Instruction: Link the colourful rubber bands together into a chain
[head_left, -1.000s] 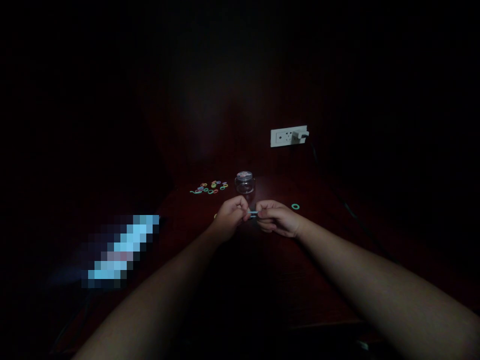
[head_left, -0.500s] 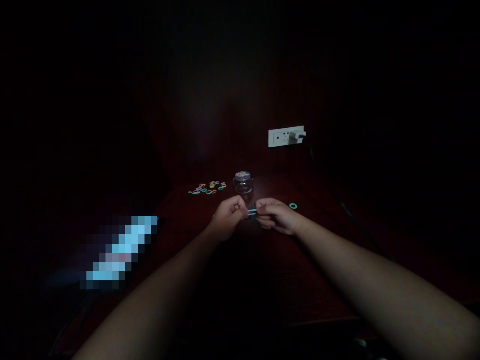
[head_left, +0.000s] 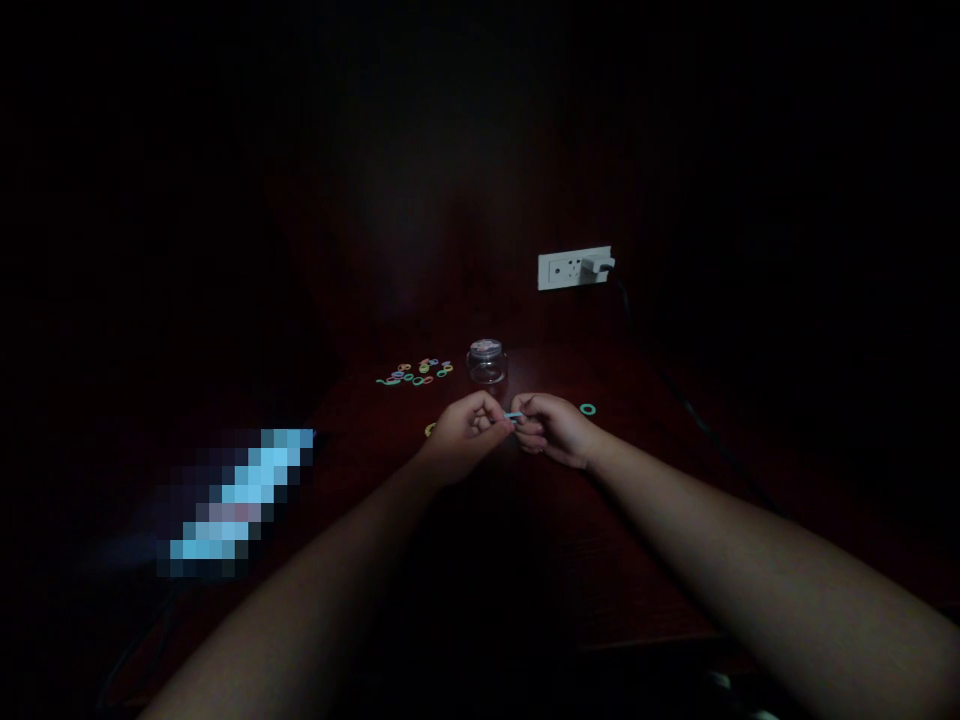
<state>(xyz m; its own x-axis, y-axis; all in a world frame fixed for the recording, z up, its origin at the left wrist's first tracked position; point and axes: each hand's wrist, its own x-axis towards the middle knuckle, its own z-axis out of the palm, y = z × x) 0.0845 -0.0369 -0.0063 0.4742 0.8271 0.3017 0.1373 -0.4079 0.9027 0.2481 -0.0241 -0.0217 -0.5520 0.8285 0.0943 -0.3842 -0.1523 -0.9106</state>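
Observation:
My left hand (head_left: 469,440) and my right hand (head_left: 559,432) meet over the middle of the dark red table. Between their fingertips is a light blue hair tie (head_left: 513,415), pinched at both ends and partly hidden by the fingers. A yellow hair tie (head_left: 430,430) peeks out beside my left hand. Just beyond my right hand a green hair tie (head_left: 583,410) lies flat. Behind both hands stands a clear jar (head_left: 487,368) with its lid on. Several coloured hair ties (head_left: 424,369) lie scattered to the jar's left.
On the left side a bright blurred-out screen (head_left: 259,485) glows. A white wall socket (head_left: 557,270) with a plugged-in charger (head_left: 598,265) sits at the back right, and its cable (head_left: 697,420) runs down the right side. The surroundings are very dark.
The fingers of my left hand have moved right, closer to my right hand, so less of the light blue hair tie shows. The yellow hair tie has come into view.

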